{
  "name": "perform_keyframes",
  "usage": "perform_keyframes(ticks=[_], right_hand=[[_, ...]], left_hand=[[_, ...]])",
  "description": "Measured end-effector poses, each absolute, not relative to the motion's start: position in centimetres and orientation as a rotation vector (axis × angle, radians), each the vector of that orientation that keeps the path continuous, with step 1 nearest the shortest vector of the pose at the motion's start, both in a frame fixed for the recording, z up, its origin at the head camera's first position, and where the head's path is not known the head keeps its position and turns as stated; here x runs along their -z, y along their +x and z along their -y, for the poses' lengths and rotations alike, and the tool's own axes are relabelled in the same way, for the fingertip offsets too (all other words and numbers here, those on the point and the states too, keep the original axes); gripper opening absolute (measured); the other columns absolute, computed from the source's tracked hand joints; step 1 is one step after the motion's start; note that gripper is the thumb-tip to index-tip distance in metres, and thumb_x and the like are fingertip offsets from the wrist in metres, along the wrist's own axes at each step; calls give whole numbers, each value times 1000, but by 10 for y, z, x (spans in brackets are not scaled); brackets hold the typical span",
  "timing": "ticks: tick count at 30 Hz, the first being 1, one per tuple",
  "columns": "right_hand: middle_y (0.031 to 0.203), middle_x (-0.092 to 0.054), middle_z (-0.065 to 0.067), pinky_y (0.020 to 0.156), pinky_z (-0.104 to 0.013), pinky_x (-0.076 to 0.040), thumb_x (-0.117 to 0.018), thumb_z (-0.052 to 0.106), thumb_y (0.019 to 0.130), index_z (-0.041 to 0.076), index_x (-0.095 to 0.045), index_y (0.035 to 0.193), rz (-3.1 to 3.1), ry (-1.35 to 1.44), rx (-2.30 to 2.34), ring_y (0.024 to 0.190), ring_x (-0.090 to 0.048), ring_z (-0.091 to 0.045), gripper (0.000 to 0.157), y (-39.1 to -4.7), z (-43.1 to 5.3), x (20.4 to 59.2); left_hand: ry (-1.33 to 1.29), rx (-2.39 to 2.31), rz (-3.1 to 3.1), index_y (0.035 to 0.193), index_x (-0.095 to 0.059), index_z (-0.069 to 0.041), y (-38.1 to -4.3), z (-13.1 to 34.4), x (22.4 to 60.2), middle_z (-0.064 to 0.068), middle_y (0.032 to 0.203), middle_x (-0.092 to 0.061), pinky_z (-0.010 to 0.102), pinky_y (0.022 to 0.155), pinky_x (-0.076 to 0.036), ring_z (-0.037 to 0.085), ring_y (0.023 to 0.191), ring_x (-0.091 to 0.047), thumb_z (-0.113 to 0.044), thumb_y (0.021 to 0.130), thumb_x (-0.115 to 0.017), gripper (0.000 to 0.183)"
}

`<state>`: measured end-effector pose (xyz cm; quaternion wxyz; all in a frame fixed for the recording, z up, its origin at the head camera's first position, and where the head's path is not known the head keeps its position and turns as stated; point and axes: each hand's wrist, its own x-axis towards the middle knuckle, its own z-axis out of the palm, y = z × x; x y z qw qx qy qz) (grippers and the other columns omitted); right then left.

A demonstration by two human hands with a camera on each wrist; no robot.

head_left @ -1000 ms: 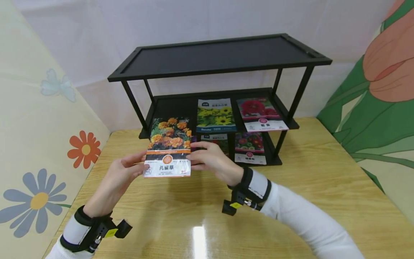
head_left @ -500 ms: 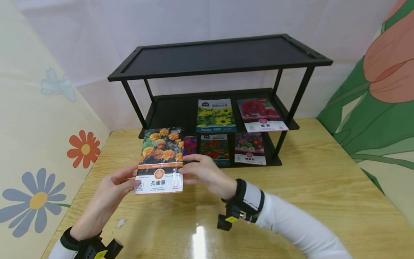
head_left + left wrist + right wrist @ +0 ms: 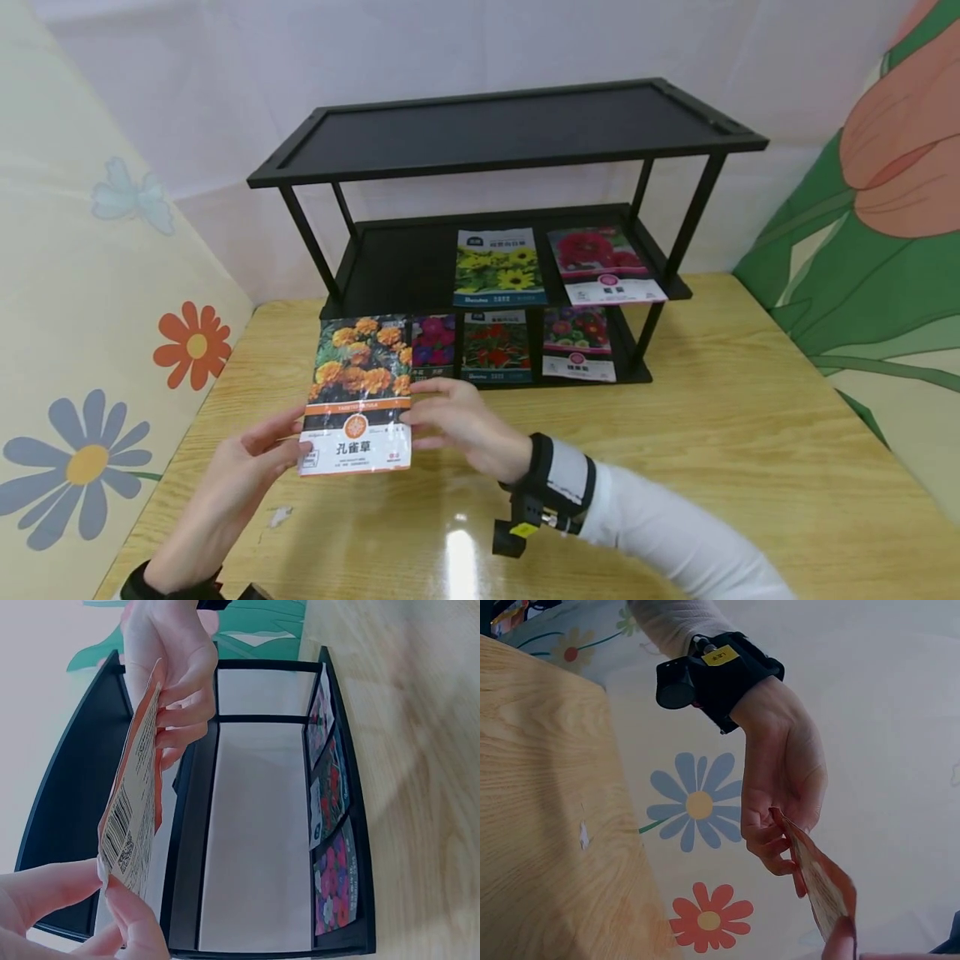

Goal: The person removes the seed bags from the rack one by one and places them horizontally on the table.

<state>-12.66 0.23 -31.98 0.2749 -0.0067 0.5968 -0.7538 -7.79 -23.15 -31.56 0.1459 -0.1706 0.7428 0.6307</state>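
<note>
A seed packet with orange marigolds (image 3: 360, 375) is held up in front of the shelf, its picture side facing the head camera. My left hand (image 3: 247, 475) pinches its lower left edge between thumb and fingers. At the right edge, my right hand (image 3: 465, 423) grips the packet as well. In the left wrist view the packet's back (image 3: 135, 795) shows a barcode, with the left thumb and fingertip at its near corner. The right wrist view catches the packet (image 3: 821, 881) nearly edge-on between both hands.
A black shelf (image 3: 510, 129) stands against the back wall. Its middle tier bears a yellow-flower packet (image 3: 501, 268) and a pink-flower packet (image 3: 603, 267). Several packets lie on the lowest tier, one with red flowers (image 3: 497, 350). The wooden table (image 3: 675, 467) spreads in front.
Both hands have drawn the marigold packet away from the middle tier, down and to the left, toward the person. More of the lowest tier's packets now shows behind it.
</note>
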Motion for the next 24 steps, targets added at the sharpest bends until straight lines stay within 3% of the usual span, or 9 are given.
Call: perform_keyframes(ticks=[3, 8, 18, 24], right_hand=[[99, -58, -19, 74, -33, -50, -58, -3, 78, -5, -41, 122, -1596, -17, 2028, 77, -60, -19, 48, -124, 0, 324], [100, -59, -18, 74, -33, -50, -58, -2, 77, -4, -42, 122, -1581, 1, 2019, 80, -61, -21, 48, -123, 2, 330], [96, -60, -16, 73, -32, -51, -59, -3, 76, -2, -46, 119, -1577, 44, 2010, 78, -61, -21, 45, -126, 11, 346], [95, -60, -16, 73, -33, -51, -59, -3, 76, -3, -45, 120, -1583, 56, 1999, 78, -60, -21, 46, -128, 16, 358]], left_hand=[[-551, -1811, -2139, 138, -30, -10, -76, 232, 320, 12, 135, -28, 31, 92, -33, 25, 112, -33, -21, 83, -62, 65], [-568, -1835, -2156, 136, -35, -10, -78, 240, 336, 12, 129, -34, 22, 79, -44, 22, 105, -41, -19, 81, -64, 63], [-658, -1841, -2128, 136, -34, -7, -78, 242, 348, 15, 129, -34, 22, 75, -45, 19, 98, -45, -17, 78, -67, 67], [-578, -1923, -2116, 133, -37, -1, -79, 250, 370, 15, 120, -38, 22, 73, -45, 14, 93, -46, -13, 76, -68, 66]])
